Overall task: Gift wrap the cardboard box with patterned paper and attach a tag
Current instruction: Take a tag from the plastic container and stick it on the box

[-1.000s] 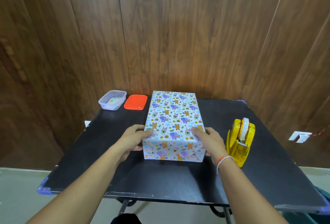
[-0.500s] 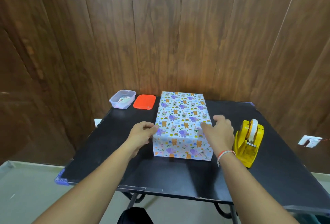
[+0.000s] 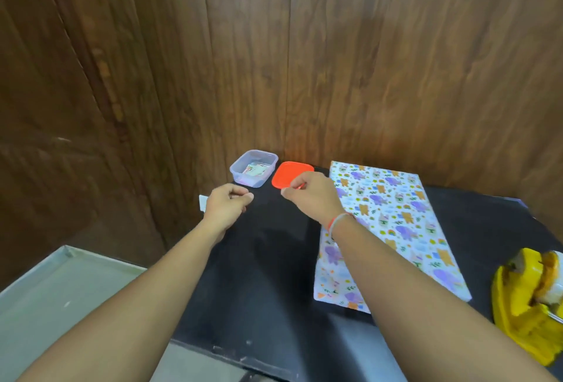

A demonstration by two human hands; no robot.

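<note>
While both forearms reach out over the black counter [image 3: 274, 259], neither hand touches the wrapped box [image 3: 393, 223]. The box, covered in white paper printed with purple and orange animals, lies flat on the counter to the right of the right forearm, its far end close to the wood-panelled wall [image 3: 335, 61].

Left hand [image 3: 227, 206]: hovers above the counter's left edge, near side of the clear container [image 3: 253, 167]. Fingers loosely curled toward the palm, thumb tip against the index finger; nothing visible in its grasp.

Right hand [image 3: 310, 195]: over the counter just in front of the orange lid [image 3: 291, 176], covering the lid's near right corner from this view. Fingers curled inward and gathered toward the thumb. A small reddish speck shows at the fingertips; cannot tell whether it is a held item or part of the lid behind. A red and white thread band sits on the wrist.

Clear container: stands open at the far left corner of the counter, with small printed paper pieces [image 3: 255, 170] inside. Orange lid lies flat just beside it, on its right, between container and box.

Yellow tape dispenser [image 3: 527, 302]: at the right edge of view, blurred, on the counter beside the box's near end.

Pale floor [image 3: 61, 305] visible lower left.
</note>
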